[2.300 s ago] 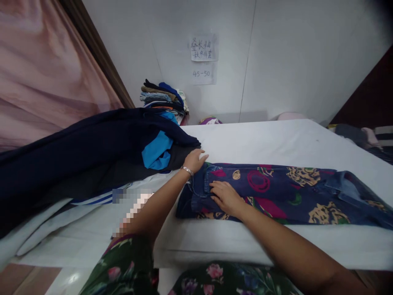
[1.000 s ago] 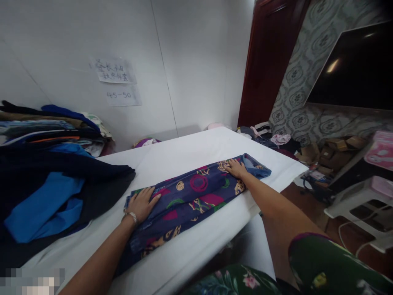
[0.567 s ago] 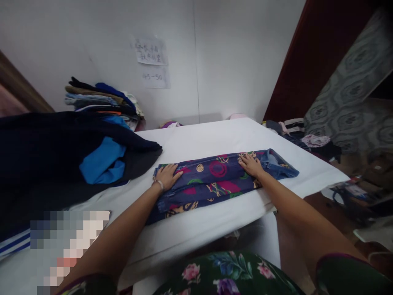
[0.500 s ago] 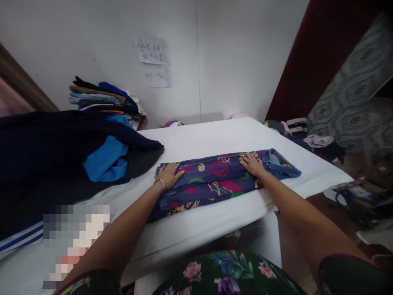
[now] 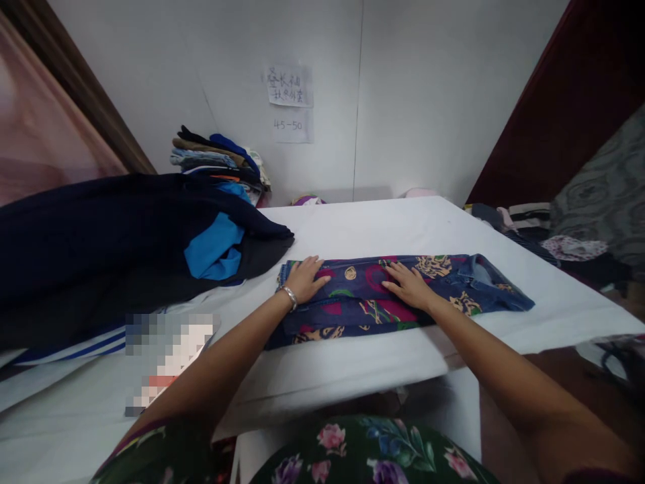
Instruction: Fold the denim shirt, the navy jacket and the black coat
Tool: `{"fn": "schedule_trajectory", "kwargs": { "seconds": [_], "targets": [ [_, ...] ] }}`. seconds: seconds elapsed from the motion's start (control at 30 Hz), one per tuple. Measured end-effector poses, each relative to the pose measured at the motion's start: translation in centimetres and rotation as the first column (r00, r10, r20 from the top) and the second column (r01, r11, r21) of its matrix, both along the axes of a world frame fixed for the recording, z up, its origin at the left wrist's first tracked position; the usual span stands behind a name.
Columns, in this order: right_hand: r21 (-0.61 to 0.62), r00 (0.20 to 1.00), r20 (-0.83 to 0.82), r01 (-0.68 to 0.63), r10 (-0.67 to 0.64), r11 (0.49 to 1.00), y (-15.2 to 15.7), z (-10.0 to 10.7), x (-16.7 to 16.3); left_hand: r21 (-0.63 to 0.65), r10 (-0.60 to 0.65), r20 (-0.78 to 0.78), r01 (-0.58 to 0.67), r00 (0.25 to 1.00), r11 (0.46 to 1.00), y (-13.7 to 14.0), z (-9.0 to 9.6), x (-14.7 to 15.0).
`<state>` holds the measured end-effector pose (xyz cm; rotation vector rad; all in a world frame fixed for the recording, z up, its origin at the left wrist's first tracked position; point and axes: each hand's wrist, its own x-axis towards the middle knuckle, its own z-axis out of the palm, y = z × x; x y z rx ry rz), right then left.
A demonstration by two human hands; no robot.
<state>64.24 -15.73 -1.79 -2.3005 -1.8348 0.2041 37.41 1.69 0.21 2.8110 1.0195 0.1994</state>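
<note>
A dark blue denim garment (image 5: pixel 453 286) printed with pink, green and tan patterns lies folded into a long strip across the white table (image 5: pixel 413 228). My left hand (image 5: pixel 305 277), with a silver bracelet on the wrist, rests flat on the strip's left end. My right hand (image 5: pixel 409 285) lies flat on its middle, fingers spread. The garment's right end, showing lighter denim, reaches toward the table's right side with nothing on it.
A heap of dark navy and bright blue clothes (image 5: pixel 151 235) covers the table's left part, close to my left hand. A stack of folded clothes (image 5: pixel 216 158) stands by the back wall under two paper notes (image 5: pixel 289 101). More clothing (image 5: pixel 544 235) lies beyond the table's right side.
My right hand has slid left along the garment from its right end to its middle. My left hand stays on the left end. The camera has turned back toward the left.
</note>
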Motion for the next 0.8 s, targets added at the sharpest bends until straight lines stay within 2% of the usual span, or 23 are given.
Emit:
{"fn": "schedule_trajectory", "kwargs": {
  "seconds": [0.1, 0.27, 0.47, 0.53, 0.6, 0.7, 0.8],
  "targets": [
    [0.005, 0.999, 0.027, -0.041, 0.041, 0.999, 2.1, 0.7, -0.4, -0.025, -0.103, -0.052, 0.102, 0.993, 0.994, -1.6, -0.9, 0.3],
    [-0.127, 0.999, 0.050, -0.005, 0.012, 0.992, 4.6, -0.5, -0.8, -0.043, -0.111, -0.080, 0.107, 0.991, 0.993, -2.1, -2.8, 0.3],
    [-0.084, 0.996, 0.093, -0.009, 0.017, 0.996, 4.3, -1.3, -0.8, -0.099, -0.101, -0.004, 0.100, 0.995, 0.990, -1.7, -2.0, 0.0],
    [-0.057, 0.995, 0.100, -0.004, 0.010, 0.998, 4.0, -1.4, -0.8, -0.088, -0.004, 0.063, 0.010, 0.998, 0.996, -1.2, -1.4, -1.0],
    [-0.011, 0.992, 0.126, -0.007, 0.008, 1.000, 3.8, -1.6, -0.9, -0.061, 0.163, 0.141, -0.156, 0.976, 0.986, -0.4, -1.0, -2.7],
    [0.088, 0.982, 0.187, -0.019, 0.002, 0.996, 3.5, -1.8, -1.2, -0.111, 0.392, 0.155, -0.378, 0.907, 0.919, 0.6, -0.8, -5.7],
    [0.189, 0.981, 0.191, -0.081, 0.044, 0.979, 3.6, -1.5, -2.7, -0.251, 0.533, 0.087, -0.500, 0.841, 0.829, 0.9, -1.0, -7.9]
  ]
}}
